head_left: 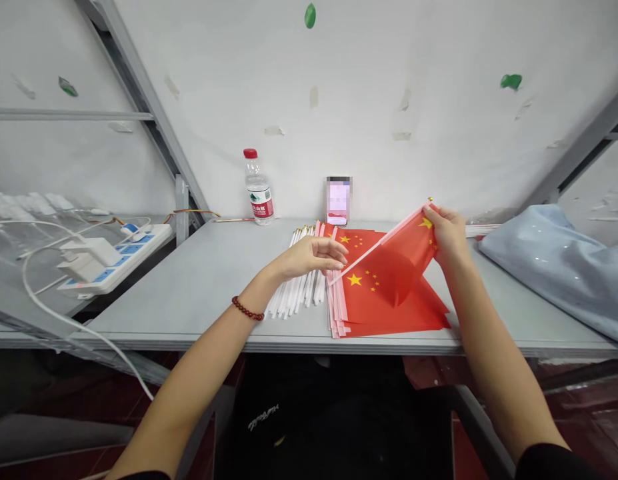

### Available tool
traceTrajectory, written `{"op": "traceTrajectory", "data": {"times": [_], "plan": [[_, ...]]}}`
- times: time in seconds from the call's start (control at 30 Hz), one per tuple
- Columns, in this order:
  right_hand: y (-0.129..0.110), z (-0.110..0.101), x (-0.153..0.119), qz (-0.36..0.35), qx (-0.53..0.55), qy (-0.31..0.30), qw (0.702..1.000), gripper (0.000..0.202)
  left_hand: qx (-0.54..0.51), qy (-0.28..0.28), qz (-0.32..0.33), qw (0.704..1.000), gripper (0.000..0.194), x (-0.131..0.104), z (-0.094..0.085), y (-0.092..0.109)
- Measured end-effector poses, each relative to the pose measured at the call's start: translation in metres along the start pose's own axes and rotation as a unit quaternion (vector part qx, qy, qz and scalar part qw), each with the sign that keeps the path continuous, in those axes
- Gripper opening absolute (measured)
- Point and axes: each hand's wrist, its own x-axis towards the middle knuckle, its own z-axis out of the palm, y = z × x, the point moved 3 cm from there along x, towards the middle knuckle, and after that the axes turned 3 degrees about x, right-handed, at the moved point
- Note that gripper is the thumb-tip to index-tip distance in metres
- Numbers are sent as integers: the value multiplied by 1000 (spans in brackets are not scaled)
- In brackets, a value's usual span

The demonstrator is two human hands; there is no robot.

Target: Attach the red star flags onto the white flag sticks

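Note:
My right hand (449,235) pinches a small red flag (401,257) with yellow stars near the top of its white pole, just below the gold tip. The pole slants down to the left, and the cloth hangs over a stack of red flags (389,320) with white sleeve edges. My left hand (311,257) hovers by the pole's lower end, fingers loosely stretched and holding nothing. Beneath and beside it lies a bundle of white flagpoles (296,297) with gold tips, partly hidden by the hand.
A water bottle (260,197) and a propped-up phone (338,201) stand at the back against the wall. To the left is a power strip (123,257) with chargers and cables. A pale blue cloth or bag (553,260) lies on the right of the grey table (189,293).

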Motion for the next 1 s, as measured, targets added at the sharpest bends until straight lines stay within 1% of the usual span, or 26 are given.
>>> {"op": "traceTrajectory", "data": {"times": [0.2, 0.27, 0.37, 0.4, 0.47, 0.57, 0.63, 0.7, 0.77, 0.83, 0.93, 1.0], "plan": [[2, -9, 7, 30, 34, 38, 998, 25, 40, -26, -38, 998, 35, 0, 1, -3], [3, -13, 10, 44, 37, 56, 997, 25, 50, -12, -48, 998, 35, 0, 0, -4], [4, -18, 12, 54, 45, 82, 994, 26, 66, 12, -43, 997, 32, 1, -1, -4], [4, -18, 12, 56, 44, 84, 994, 26, 69, 8, -41, 997, 31, 1, -1, -4], [5, -19, 13, 60, 38, 81, 994, 26, 69, -20, -44, 996, 33, 0, 2, -4], [9, -20, 14, 71, 23, 71, 995, 26, 51, -56, -62, 995, 45, -1, 6, -4], [10, -20, 16, 69, 14, 66, 995, 29, 34, -62, -73, 995, 49, -1, 7, -5], [9, -21, 16, 63, 5, 59, 996, 30, 22, -56, -73, 995, 44, -1, 7, -5], [8, -18, 13, 66, -8, 34, 997, 28, 21, -52, -67, 996, 35, -1, 7, -4], [8, -9, 6, 83, -33, -26, 996, 28, 32, -50, -56, 997, 29, 0, 7, -4], [12, 17, -17, 118, -86, -158, 977, 31, 61, -39, -41, 997, 28, 1, 9, -4], [17, 37, -36, 150, -106, -254, 949, 33, 80, -25, -42, 996, 31, 2, 11, -6]]}}
